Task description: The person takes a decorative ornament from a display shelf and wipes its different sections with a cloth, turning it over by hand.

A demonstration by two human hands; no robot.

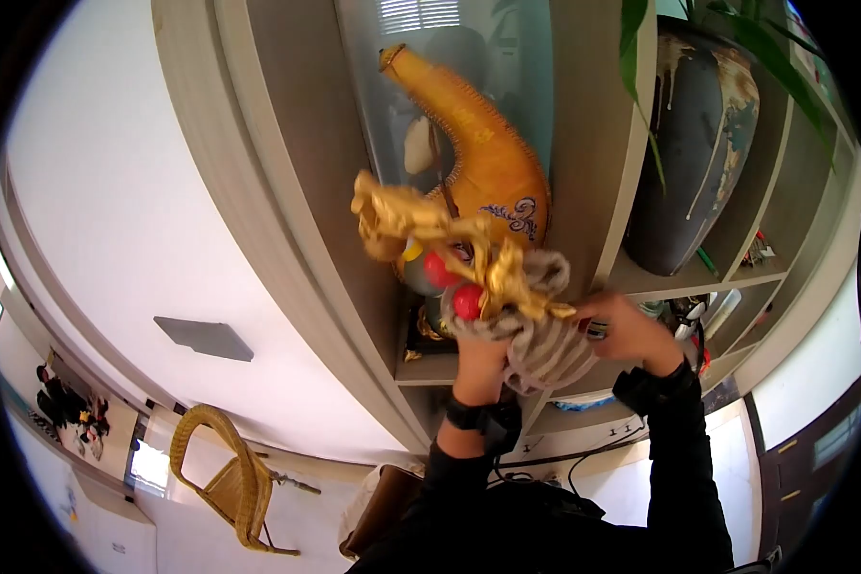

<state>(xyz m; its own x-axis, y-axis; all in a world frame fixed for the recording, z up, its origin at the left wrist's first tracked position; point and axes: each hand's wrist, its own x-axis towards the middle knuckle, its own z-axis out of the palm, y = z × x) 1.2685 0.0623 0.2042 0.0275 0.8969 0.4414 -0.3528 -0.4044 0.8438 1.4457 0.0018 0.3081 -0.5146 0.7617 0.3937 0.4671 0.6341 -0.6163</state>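
In front of the shelf, a golden ornament (416, 212) with red balls (467, 301) is held up, blurred in part. My left hand (481, 359) is beneath it, its fingers hidden behind a coil of pale, thick rope (550, 354). To the right, my right hand (625, 327) has its fingers bent at the coil's edge; a small dark thing shows at its fingertips, too blurred to name. Behind the ornament, an orange horn-shaped pouch (488, 134) with stitched edges stands in the shelf compartment.
A tall dark vase (694, 143) stands in the right compartment, with green leaves (631, 57) hanging near it. Small items sit on lower shelves. A wicker chair (215, 478) is at the lower left, and a brown bag (387, 507) lies below. A grey panel (204, 338) is on the white wall.
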